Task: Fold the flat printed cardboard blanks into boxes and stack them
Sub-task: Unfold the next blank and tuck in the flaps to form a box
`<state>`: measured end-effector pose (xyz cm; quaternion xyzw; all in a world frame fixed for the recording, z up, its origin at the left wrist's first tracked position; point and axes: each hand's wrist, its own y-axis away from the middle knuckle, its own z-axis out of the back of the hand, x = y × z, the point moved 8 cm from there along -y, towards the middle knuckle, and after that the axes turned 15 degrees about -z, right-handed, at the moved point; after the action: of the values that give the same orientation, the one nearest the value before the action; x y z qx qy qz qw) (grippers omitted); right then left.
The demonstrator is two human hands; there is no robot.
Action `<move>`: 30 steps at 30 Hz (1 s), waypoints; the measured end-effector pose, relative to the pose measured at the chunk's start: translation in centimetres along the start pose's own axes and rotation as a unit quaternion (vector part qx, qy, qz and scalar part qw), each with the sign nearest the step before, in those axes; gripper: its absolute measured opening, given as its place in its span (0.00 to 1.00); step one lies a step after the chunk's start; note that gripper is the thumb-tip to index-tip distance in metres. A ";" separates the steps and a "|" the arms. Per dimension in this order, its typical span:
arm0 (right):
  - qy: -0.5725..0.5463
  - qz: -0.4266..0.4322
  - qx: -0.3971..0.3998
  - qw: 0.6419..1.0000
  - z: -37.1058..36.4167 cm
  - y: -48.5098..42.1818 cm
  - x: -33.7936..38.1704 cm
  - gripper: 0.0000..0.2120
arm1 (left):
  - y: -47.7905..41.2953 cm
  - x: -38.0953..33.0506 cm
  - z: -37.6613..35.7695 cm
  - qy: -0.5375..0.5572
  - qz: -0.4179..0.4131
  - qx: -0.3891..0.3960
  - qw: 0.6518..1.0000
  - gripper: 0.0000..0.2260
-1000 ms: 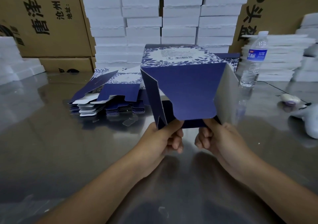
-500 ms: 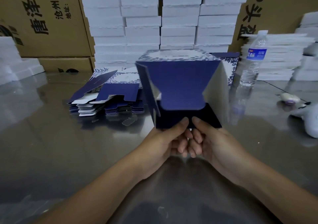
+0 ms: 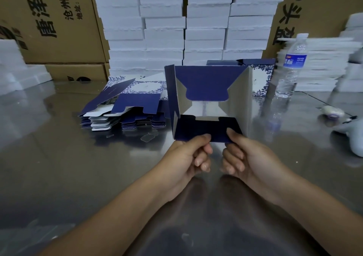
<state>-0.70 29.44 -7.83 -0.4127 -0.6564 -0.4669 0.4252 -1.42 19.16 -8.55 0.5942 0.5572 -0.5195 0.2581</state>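
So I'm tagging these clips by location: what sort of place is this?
Probably a packing workshop or warehouse: a pile of flat printed blanks on a steel table, white foam trays stacked behind, large shipping cartons, and a half-folded box in hand.

Readable print stands mainly on the two brown cartons flanking the stack of white foam boxes. The carton left of the stack carries large black characters "唐泽" with a Latin "A" above them, and smaller lines "沧州唐…", "河北" and "地址:", all turned sideways. The carton right of the stack shows "-P" and "头盔", also rotated. Further right, the water bottle has a blue label with white characters too blurred to read.
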 end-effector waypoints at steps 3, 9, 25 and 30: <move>-0.018 -0.020 0.003 1.000 0.2 -0.2 -0.2 0.24 | 0.1 0.2 0.2 -0.008 0.016 -0.005 1.000 0.21; -0.035 -0.039 -0.019 0.998 1.4 -0.3 -0.2 0.27 | 0.1 0.3 1.7 0.014 0.079 -0.073 0.994 0.21; 0.345 0.027 -0.236 0.908 3.9 0.5 1.6 0.30 | 0.2 -2.2 5.0 -0.414 0.037 -0.093 0.905 0.24; 0.455 0.077 -0.323 0.826 4.6 1.6 2.8 0.29 | -0.1 -4.0 4.9 -0.571 -0.106 -0.093 0.809 0.10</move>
<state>-0.84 34.65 -5.73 -0.3161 -0.1663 -0.7528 0.5529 -2.53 13.26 -6.49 0.1008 0.4151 -0.7347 0.5271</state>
